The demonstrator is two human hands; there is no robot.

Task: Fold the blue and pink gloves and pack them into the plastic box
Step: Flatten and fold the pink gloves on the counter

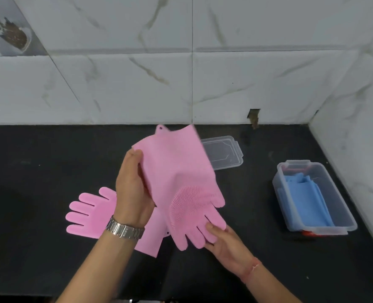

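A pink silicone glove (176,171) with a bristled palm hangs in the air above the black counter. My left hand (130,191) grips its cuff edge and my right hand (227,243) pinches its fingertips from below. A second pink glove (89,213) lies flat on the counter under my left wrist, fingers pointing left. The clear plastic box (343,213) stands at the right, with folded blue gloves (303,200) inside it.
The box's clear lid (225,152) lies on the black counter (39,171) behind the held glove. A marble-tiled wall runs along the back and the right side, close to the box. The counter's front edge lies near the bottom of the view.
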